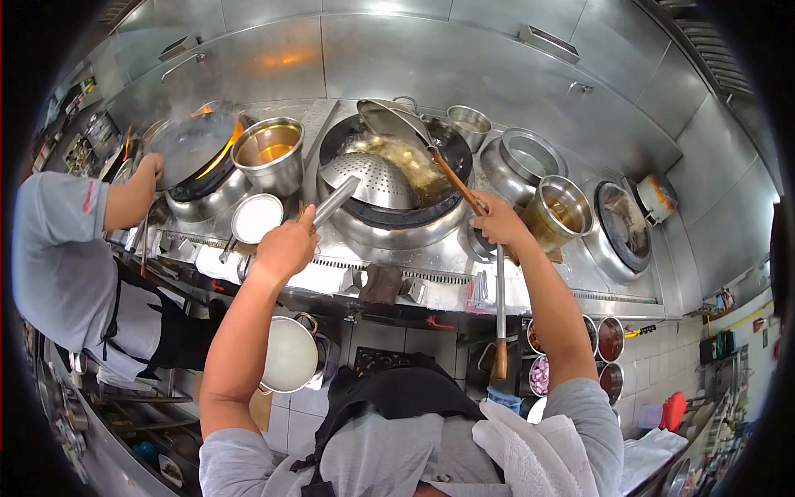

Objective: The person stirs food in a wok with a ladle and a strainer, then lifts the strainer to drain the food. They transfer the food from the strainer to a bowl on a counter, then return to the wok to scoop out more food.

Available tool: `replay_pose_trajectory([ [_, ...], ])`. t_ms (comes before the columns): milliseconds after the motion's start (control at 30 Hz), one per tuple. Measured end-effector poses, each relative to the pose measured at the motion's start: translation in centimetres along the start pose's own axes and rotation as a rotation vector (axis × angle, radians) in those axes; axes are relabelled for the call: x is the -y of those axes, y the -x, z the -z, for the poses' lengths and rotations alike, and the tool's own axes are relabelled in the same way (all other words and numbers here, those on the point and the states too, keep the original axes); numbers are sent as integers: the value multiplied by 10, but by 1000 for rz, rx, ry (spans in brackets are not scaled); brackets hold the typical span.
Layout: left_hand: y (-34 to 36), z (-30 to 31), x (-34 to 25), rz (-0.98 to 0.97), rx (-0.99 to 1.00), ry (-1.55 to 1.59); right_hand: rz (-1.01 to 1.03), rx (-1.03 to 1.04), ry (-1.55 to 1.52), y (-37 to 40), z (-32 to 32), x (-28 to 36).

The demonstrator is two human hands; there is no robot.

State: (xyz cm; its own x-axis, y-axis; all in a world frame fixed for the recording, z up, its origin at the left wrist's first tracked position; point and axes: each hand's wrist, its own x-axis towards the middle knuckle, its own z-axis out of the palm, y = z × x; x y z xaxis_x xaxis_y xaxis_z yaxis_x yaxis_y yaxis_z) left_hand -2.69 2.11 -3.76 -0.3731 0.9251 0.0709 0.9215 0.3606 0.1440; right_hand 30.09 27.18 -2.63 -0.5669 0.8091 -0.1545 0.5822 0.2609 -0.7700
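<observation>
My left hand (pixel 286 247) is closed round the metal handle of a perforated strainer (pixel 370 179), whose bowl is turned dome up over the near left of a wok (pixel 333 139). Fingers of my right hand (pixel 502 220) wrap the wooden handle of a large skimmer (pixel 387 118). The skimmer's round head is tilted over the back of the wok. Foamy, bubbling oil (pixel 422 168) shows in the wok between the two tools. A metal rod with a wooden end (pixel 501 358) extends down from my right hand; its other end is hidden.
At left, a person (pixel 62 248) grips a smoking wok (pixel 196 151) over flames. Between the woks stand a steel pot of amber liquid (pixel 272 153) and a white-filled bowl (pixel 257 218). To the right are another pot (pixel 563 207) and a burner (pixel 623 224). A pale-filled pot (pixel 290 354) sits below left.
</observation>
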Motion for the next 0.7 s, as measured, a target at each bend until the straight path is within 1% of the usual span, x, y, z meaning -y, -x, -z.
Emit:
replay_pose_trajectory([
  [100,0,2,-1,13,4,15,56,29,-40,5,-1,-5],
  [400,1,1,-1,3,-7,24,87,-9,-115,40,13,12],
  [500,2,3,-2,0,-10,28,58,4,-22,47,15,19],
  [600,4,9,-5,1,25,27,166,-45,45,51,11,19],
  [700,4,14,-8,7,58,9,147,-7,26,48,9,14],
])
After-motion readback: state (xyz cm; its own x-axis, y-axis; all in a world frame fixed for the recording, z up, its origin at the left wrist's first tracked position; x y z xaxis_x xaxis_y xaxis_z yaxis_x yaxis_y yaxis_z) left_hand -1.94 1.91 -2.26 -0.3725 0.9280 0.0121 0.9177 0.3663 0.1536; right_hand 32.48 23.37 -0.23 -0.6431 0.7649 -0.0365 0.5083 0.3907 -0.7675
